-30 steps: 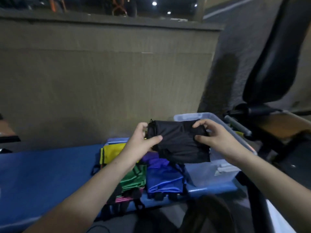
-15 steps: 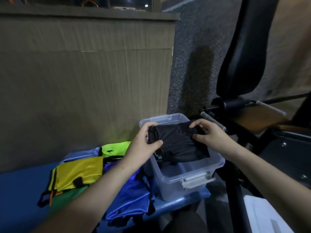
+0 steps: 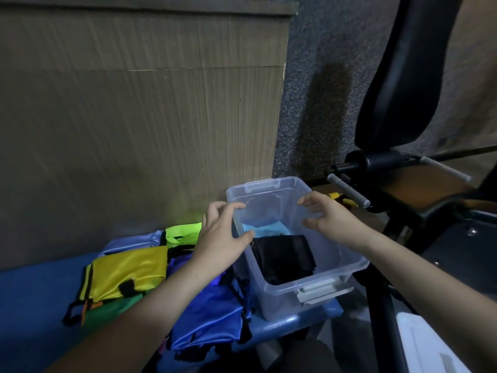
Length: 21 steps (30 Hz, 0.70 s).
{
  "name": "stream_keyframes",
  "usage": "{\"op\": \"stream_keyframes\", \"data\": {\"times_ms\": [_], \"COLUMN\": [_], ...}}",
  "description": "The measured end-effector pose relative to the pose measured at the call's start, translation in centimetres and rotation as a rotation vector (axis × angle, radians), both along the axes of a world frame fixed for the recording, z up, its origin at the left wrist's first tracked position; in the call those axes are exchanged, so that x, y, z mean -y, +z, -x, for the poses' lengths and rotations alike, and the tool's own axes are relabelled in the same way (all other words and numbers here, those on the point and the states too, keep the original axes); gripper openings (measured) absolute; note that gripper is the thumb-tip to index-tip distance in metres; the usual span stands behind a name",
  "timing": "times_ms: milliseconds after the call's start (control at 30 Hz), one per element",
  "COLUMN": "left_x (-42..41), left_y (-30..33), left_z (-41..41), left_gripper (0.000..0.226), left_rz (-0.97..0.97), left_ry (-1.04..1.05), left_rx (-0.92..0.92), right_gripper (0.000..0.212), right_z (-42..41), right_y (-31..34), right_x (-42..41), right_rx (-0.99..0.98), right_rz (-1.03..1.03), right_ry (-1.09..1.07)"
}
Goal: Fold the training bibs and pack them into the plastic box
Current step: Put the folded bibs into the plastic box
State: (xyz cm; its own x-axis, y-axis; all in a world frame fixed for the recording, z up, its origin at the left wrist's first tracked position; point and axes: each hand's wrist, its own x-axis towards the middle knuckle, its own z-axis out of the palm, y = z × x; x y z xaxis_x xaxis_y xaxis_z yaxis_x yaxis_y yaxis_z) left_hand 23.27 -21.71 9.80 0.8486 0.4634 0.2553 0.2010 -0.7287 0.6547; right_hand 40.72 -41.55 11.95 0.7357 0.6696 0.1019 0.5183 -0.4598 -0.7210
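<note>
A clear plastic box (image 3: 333, 275) stands on a blue mat. Inside it lies a folded black bib (image 3: 283, 258) on top of a light blue bib (image 3: 265, 228). My left hand (image 3: 222, 238) hovers at the box's left rim, fingers spread and holding nothing. Above the right side of the box, my right hand (image 3: 326, 218) is also spread and empty. To the left of the box lies a pile of bibs: a yellow bib (image 3: 126, 273), a neon green bib (image 3: 183, 232), a green bib (image 3: 115, 310) and a royal blue bib (image 3: 209, 319).
The blue mat (image 3: 32, 305) stretches to the left. A brown corrugated wall (image 3: 134, 117) rises behind the pile. A black padded bench with metal bars (image 3: 403, 90) stands close on the right. A white object (image 3: 425, 348) sits at the lower right.
The folded black bib went down into the box and both hands let go of it. My hands have lifted and spread above the box.
</note>
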Motion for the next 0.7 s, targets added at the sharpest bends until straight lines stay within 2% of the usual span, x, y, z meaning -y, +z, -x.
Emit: {"op": "stream_keyframes", "data": {"times_ms": [233,400,700], "left_x": [-1.7,-4.9,-12.6], "left_y": [0.4,0.0,-3.0], "left_z": [5.0,12.2,26.2], "left_gripper": [0.030,0.022,0.019], "left_rz": [0.075,0.115,0.246], "left_ry": [-0.037,0.019,0.199], "left_rx": [0.006,0.023,0.050], "right_gripper": [0.023,0.029,0.028], "right_z": [5.6,12.3,21.3], "right_y": [2.0,2.6,-2.0], "right_x": [-2.5,-6.5,-15.7], "right_rx": [-0.024,-0.046,-0.150], "right_rz": [-0.073,-0.140,-0.120], "right_ry": [0.156,0.262,0.429]}}
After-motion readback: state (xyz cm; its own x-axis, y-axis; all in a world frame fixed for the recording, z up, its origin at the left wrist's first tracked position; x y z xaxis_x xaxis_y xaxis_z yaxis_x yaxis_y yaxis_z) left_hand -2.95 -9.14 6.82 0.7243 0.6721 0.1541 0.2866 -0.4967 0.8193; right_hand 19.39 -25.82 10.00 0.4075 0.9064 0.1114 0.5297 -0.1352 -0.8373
